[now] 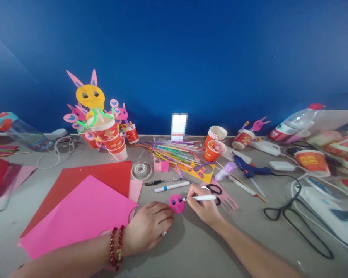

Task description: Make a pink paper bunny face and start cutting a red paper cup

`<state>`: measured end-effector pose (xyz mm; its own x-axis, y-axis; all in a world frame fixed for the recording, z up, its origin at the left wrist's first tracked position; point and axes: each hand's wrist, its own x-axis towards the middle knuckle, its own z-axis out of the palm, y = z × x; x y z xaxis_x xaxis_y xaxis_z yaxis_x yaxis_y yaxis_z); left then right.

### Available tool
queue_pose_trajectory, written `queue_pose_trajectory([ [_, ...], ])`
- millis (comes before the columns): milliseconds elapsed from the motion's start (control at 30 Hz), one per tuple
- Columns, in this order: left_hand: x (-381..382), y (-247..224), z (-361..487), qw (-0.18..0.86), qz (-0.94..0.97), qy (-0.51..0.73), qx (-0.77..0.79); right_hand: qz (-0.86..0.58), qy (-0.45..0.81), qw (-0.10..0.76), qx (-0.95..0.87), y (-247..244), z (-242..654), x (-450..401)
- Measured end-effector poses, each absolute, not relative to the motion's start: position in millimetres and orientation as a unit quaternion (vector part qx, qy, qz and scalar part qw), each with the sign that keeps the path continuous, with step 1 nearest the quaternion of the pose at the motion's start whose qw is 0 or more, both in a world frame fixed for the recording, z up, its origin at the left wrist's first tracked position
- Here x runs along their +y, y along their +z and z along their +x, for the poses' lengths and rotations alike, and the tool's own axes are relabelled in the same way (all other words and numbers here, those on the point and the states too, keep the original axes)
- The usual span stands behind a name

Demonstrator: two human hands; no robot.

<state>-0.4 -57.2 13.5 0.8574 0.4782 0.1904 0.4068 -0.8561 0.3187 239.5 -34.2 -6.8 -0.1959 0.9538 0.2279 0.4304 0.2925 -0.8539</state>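
My right hand [204, 206] is closed around a white marker [205, 197], its dark tip at the right side of a small pink paper disc [178, 208]. Two dark eye shapes show on the disc, which lies flat on the table. At its left edge, the fingertips of my left hand [150, 226] press the disc. The left fingers are curled together over a small white marker cap [164, 233], mostly hidden. A second white marker with a blue band [172, 187] and a black pen [155, 182] lie just beyond the disc. Black-handled scissors [214, 189] lie behind my right hand.
Pink paper [84, 216] and red paper [75, 185] lie left. A tape roll [141, 170], colourful pipe cleaners [174, 152] and a glue stick [225, 171] sit behind. Paper cups with a yellow bunny figure [90, 96] stand back left. A blue glue gun [251, 168] trails its cord right.
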Motion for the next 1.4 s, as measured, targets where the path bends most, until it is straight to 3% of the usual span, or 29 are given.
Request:
queue_pose_trajectory([
  [1400,-57.2,15.7,0.0,0.140,0.954,0.130,0.232,-0.499,0.340,0.401,-0.689,-5.0,239.4,-34.9],
])
